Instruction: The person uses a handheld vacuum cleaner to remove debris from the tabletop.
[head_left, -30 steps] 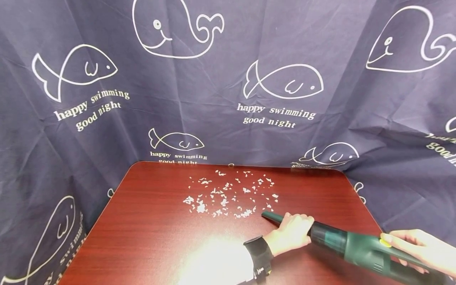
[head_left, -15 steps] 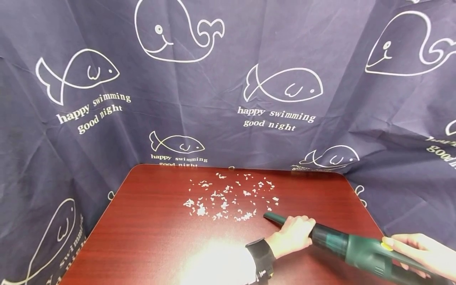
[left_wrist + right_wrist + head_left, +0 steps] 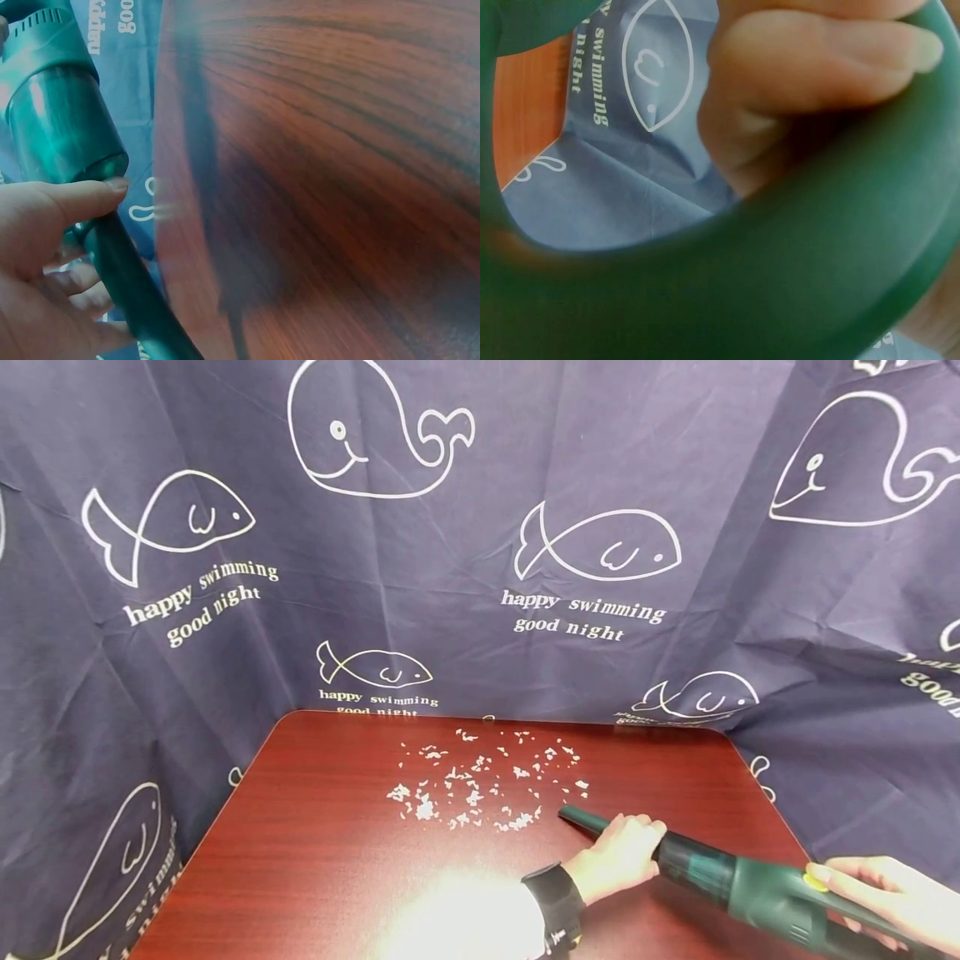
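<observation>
A dark green handheld vacuum cleaner [image 3: 772, 893] slants across the right of the table in the head view, its narrow nozzle [image 3: 581, 819] pointing left. My left hand [image 3: 618, 860] grips the nozzle near its base; the left wrist view shows the thumb against the front of the clear dust cup [image 3: 69, 124]. My right hand [image 3: 892, 893] holds the rear handle, thumb by the yellow button [image 3: 816, 877]. In the right wrist view, curled fingers [image 3: 817, 64] wrap the green handle. White scraps [image 3: 473, 796] lie scattered just left of the nozzle tip.
The reddish-brown wooden table [image 3: 300, 843] has a rounded far edge. Dark blue curtains [image 3: 465, 543] with white fish and whale drawings hang behind it and along both sides. A black wrist strap [image 3: 555, 902] is on my left arm, beside a bright glare on the tabletop.
The nozzle tip has shifted slightly right in the head view. Some scraps that lay near the tip at the right edge of the spread are gone. Both hands keep their hold.
</observation>
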### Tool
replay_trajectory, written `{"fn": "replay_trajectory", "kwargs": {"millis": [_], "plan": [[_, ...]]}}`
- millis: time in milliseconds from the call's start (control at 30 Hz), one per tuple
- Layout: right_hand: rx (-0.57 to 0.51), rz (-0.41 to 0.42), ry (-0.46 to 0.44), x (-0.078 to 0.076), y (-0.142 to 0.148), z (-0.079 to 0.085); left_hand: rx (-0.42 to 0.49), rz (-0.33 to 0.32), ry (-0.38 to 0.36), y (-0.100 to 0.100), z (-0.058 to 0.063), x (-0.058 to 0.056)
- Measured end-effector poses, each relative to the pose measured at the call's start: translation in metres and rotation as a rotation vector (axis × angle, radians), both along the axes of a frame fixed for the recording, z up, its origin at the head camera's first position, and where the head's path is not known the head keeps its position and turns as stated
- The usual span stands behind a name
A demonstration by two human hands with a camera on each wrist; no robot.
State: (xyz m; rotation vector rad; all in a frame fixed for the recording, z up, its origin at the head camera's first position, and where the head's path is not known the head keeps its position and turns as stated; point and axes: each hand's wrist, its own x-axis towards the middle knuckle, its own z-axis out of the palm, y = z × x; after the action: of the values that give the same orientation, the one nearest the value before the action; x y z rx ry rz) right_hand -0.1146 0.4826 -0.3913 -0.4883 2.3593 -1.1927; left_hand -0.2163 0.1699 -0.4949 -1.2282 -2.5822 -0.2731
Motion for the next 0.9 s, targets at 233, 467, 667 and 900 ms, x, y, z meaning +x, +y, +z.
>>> {"fn": "replay_trajectory", "kwargs": {"millis": [233,467,667,900], "plan": [[0.055,-0.029,-0.001,-0.001,0.000,0.000,-0.006,0.002,-0.011,0.003,-0.004,-0.004],[-0.008,0.000,0.049,-0.002,0.002,-0.004,-0.009,0.004,-0.024,0.006,-0.003,-0.008],[-0.046,0.028,0.055,-0.003,0.004,-0.006,-0.016,-0.012,0.006,0.008,-0.002,-0.008],[0.054,-0.064,0.013,-0.003,0.008,-0.004,-0.012,-0.029,0.024,0.010,-0.001,-0.011]]}}
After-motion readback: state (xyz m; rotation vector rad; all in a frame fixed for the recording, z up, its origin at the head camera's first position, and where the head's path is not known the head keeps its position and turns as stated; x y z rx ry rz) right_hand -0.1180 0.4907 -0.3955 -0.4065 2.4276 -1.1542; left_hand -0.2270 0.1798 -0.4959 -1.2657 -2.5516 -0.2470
